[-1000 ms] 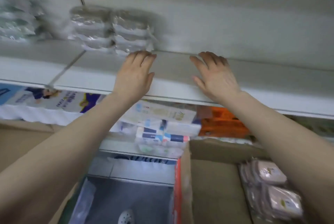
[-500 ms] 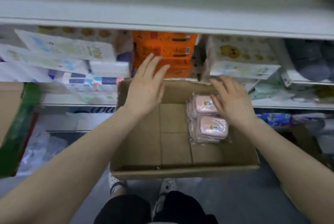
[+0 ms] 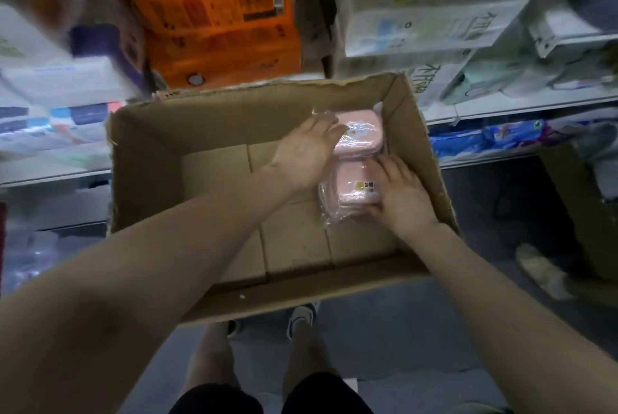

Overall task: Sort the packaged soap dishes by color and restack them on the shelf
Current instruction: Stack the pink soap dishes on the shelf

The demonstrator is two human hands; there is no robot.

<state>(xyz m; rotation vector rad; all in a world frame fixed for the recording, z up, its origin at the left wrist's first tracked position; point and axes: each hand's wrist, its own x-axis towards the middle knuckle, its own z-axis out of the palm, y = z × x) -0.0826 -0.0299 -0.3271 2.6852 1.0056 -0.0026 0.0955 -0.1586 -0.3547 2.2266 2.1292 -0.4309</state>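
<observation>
both hands are reaching down into the cardboard box, going for the pink soap dishes, which are sitting in two wrapped stacks against the box's right wall, far stack and near stack touching.

left hand is lying on the far stack's left side, fingers laid over the plastic wrap, only lightly bent; looks like touching, not a closed grasp yet. right hand is closing round the near stack, fingers curling over its top and near-right corner, thumb side at the lower edge; reads as gripping.

step, my guess: pickup of the pink batch, w/ the restack on the shelf not yet done. next move prob. needs left fingers getting under or round the far stack, then lifting both straight up. wrap looks slick and loose, so stacks could slide or fan apart if squeezed unevenly.

edges & room: right wall is tight against the stacks, almost no finger room that side. left part of the box floor is bare cardboard, so approach from the left is open. box rim is rising above the stacks; lift has to clear it. shelf edge w/ tissue packs and the orange pack is sitting just beyond the far wall, overhead room there can't be judged.
</observation>
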